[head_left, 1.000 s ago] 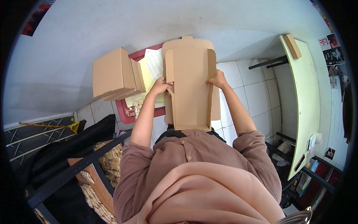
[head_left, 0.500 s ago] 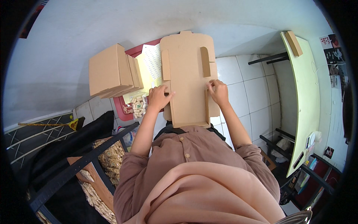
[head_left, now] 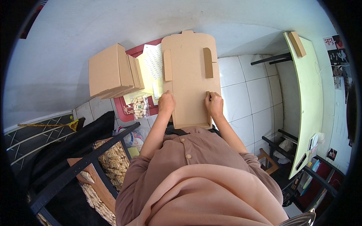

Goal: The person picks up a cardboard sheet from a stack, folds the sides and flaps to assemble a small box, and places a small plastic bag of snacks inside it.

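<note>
A brown cardboard box (head_left: 190, 88), partly folded, lies in front of me. Its long lid stretches away with two side flaps (head_left: 208, 62) standing up, and its near wall stands against my shirt. My left hand (head_left: 167, 102) is closed on the box's left side wall, mostly hiding it. Across from it, my right hand (head_left: 215, 104) pinches the top of the right side wall (head_left: 209, 117), fingers curled round the edge. Beside my left hand lies a clear bag of small pale wooden pieces (head_left: 140, 107).
Folded cardboard boxes (head_left: 105, 71) are stacked on a red tabletop (head_left: 120, 109) at left, beside printed sheets (head_left: 152, 60). A pale yellow board (head_left: 311, 101) stands at right over white floor tiles (head_left: 260, 90). Bags of wooden pieces (head_left: 112, 160) sit lower left behind a black rail (head_left: 81, 165).
Both hands have moved inward and a little nearer me, closing from loose, spread fingers onto the side walls. The outer panels that stuck out at both sides are now folded up.
</note>
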A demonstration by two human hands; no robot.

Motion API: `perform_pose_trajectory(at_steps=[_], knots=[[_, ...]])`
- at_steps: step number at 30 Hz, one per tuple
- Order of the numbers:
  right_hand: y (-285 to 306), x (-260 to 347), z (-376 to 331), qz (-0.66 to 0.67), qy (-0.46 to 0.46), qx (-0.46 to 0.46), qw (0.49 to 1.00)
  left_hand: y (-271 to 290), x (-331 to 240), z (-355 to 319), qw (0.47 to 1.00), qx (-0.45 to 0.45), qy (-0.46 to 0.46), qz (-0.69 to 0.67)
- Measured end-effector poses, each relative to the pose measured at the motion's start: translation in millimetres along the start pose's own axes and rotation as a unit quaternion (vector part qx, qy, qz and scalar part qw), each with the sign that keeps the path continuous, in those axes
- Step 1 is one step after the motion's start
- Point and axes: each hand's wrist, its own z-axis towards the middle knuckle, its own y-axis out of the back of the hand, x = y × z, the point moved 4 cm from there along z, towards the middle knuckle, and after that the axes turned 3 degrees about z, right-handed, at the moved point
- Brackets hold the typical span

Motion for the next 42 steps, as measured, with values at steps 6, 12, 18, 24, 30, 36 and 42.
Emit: perform_pose_trajectory(at_steps=[6, 12, 18, 24, 30, 36, 42], knots=[[-0.3, -5.7, 9.0, -0.033, -0.032, 0.042, 0.998, -7.0, 9.3, 3.3, 0.997, 0.009, -0.012, -0.076], [13.6, 1.5, 55.0, -0.117, -0.107, 0.158, 0.975, 5.0, 22.8, 42.8, 0.989, 0.025, 0.067, -0.133], [-12.6, -20.8, 124.1, 0.036, -0.156, 0.093, 0.983, 19.6, 9.1, 97.4, 0.981, -0.001, 0.003, -0.193], [-17.6, -18.8, 129.4, 0.070, -0.139, 0.135, 0.979, 7.5, 15.6, 113.1, 0.973, 0.044, -0.013, -0.225], [-0.7, 0.7, 108.9, 0.164, -0.062, 0.070, 0.982, 11.6, 11.9, 99.7, 0.951, 0.015, -0.042, -0.305], [8.1, 8.4, 100.4, 0.127, -0.034, 0.111, 0.985, 32.4, 0.2, 78.8, 0.962, -0.019, -0.116, -0.245], [3.3, -0.7, 89.5, 0.201, -0.038, 0.068, 0.977, 26.0, 1.4, 70.0, 0.953, -0.054, -0.121, -0.274]])
